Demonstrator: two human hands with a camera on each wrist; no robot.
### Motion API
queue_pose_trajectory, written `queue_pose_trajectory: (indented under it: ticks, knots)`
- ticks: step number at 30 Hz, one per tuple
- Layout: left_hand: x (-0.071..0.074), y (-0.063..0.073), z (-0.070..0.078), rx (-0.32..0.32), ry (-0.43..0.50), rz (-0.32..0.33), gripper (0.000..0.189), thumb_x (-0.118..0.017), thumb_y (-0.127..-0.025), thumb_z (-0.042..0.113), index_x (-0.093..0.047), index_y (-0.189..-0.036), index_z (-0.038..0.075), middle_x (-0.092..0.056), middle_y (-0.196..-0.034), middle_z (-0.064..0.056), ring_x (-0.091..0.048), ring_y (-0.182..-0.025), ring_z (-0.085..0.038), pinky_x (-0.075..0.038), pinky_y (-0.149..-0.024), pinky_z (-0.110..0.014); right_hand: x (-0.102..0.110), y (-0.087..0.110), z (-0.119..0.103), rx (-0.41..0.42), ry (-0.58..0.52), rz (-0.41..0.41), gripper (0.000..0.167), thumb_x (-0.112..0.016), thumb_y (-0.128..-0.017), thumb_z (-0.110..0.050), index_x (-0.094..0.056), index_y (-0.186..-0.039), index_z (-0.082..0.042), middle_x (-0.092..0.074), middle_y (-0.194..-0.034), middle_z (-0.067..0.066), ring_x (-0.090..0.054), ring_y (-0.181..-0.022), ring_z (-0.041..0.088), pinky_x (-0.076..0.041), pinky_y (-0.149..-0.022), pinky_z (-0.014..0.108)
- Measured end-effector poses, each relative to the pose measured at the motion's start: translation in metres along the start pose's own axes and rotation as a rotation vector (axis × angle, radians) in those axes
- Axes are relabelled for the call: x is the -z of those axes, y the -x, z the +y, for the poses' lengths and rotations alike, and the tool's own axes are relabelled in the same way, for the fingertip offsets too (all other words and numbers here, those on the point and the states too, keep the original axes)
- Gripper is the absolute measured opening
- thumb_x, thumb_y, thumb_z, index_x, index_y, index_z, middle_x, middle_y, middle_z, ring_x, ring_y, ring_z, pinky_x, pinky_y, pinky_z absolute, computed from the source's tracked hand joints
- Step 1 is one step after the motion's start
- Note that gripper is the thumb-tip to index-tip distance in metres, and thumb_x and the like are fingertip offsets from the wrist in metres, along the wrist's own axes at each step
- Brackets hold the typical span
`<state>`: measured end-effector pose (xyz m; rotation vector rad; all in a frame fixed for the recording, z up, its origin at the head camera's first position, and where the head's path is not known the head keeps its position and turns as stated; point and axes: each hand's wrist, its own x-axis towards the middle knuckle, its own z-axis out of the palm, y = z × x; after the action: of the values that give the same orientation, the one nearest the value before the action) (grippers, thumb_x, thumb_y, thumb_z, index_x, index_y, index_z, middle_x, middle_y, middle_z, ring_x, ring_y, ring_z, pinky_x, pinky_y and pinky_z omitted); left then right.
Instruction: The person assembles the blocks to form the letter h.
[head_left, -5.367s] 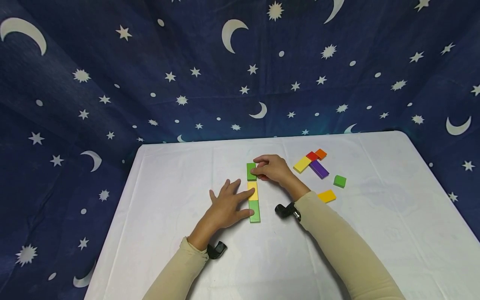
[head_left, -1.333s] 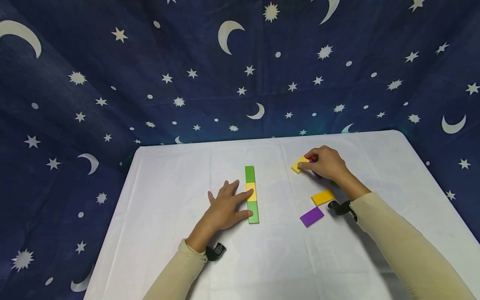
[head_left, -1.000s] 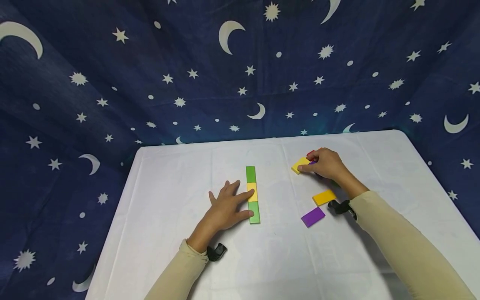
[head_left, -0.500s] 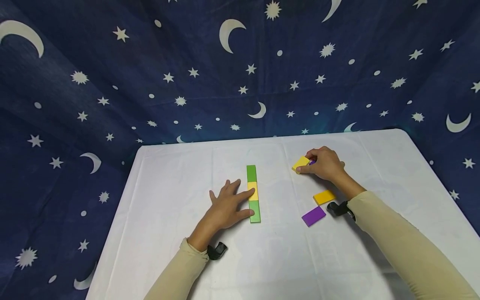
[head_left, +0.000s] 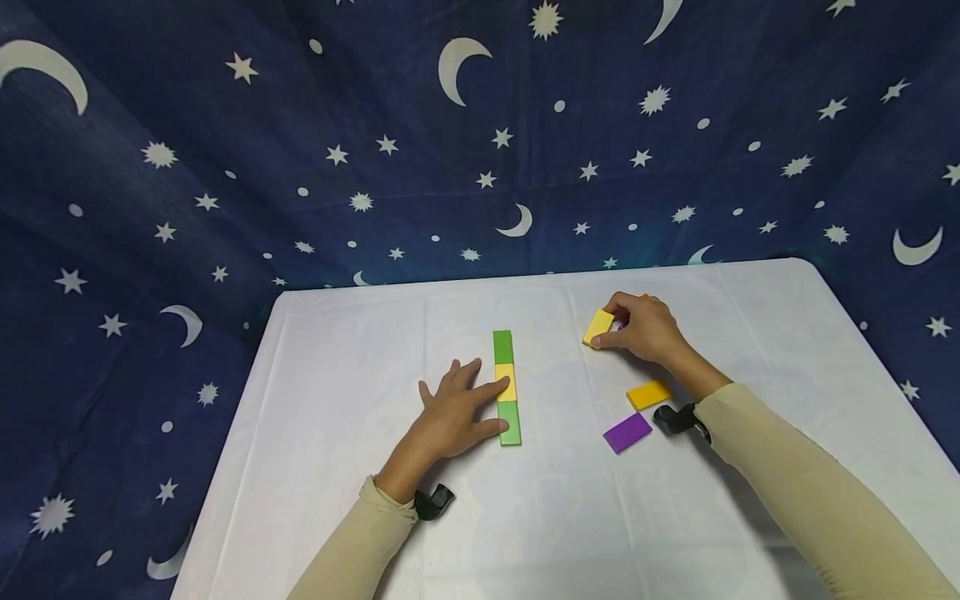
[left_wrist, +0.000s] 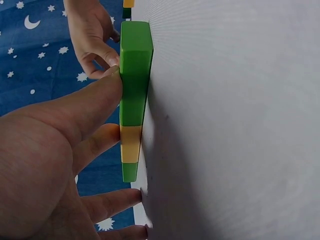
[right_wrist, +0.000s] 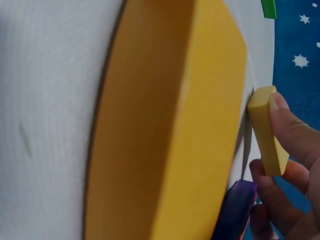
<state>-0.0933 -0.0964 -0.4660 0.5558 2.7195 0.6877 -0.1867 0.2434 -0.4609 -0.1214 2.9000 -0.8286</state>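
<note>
My left hand (head_left: 446, 421) lies with fingers spread beside a straight row of blocks. Its thumb touches the near green block (head_left: 512, 435) and its index finger the middle yellow block (head_left: 504, 372). A darker green block (head_left: 502, 347) forms the far end. In the left wrist view the thumb presses the near green block (left_wrist: 135, 85) on top. Off to the right, my right hand (head_left: 648, 329) pinches a pale yellow block (head_left: 597, 328) between thumb and fingers. The right wrist view shows that yellow block (right_wrist: 267, 132) tilted, thumb on its upper face.
An amber block (head_left: 649, 395) and a purple block (head_left: 627, 432) lie nearly corner to corner near my right wrist. Behind the right hand, a second purple block (right_wrist: 237, 212) and an orange block (head_left: 645, 296) are mostly hidden. A starry cloth hangs behind the white table (head_left: 360, 333).
My right hand left the far green block and went right to the pale yellow block, which has now turned slightly. A purple block now lies nearer me. My left hand stays put.
</note>
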Motion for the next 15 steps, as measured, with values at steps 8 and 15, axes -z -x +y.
queue_pose_trajectory:
  ticks: [8, 15]
  knots:
    - [0.000, 0.001, -0.001, 0.001, -0.005, 0.000, 0.064, -0.075, -0.089, 0.051, -0.056, -0.148, 0.035, -0.031, -0.166, -0.015, -0.017, -0.156, -0.047, -0.006, -0.104, -0.089, -0.004, 0.001, -0.007, 0.076, -0.047, -0.021, 0.048, -0.090, -0.078, -0.023, -0.064, -0.117, -0.012, -0.068, -0.102, 0.012, -0.060, -0.096, 0.029, -0.047, -0.089, 0.048]
    - [0.000, 0.000, 0.000, 0.003, -0.006, -0.006, 0.064, -0.075, -0.089, 0.051, -0.055, -0.148, 0.036, -0.030, -0.166, -0.014, -0.016, -0.156, -0.047, -0.006, -0.105, -0.089, -0.007, 0.001, -0.019, 0.118, -0.121, -0.043, 0.045, -0.087, -0.081, -0.014, -0.065, -0.120, -0.011, -0.071, -0.118, 0.015, -0.068, -0.089, 0.024, -0.056, -0.083, 0.043]
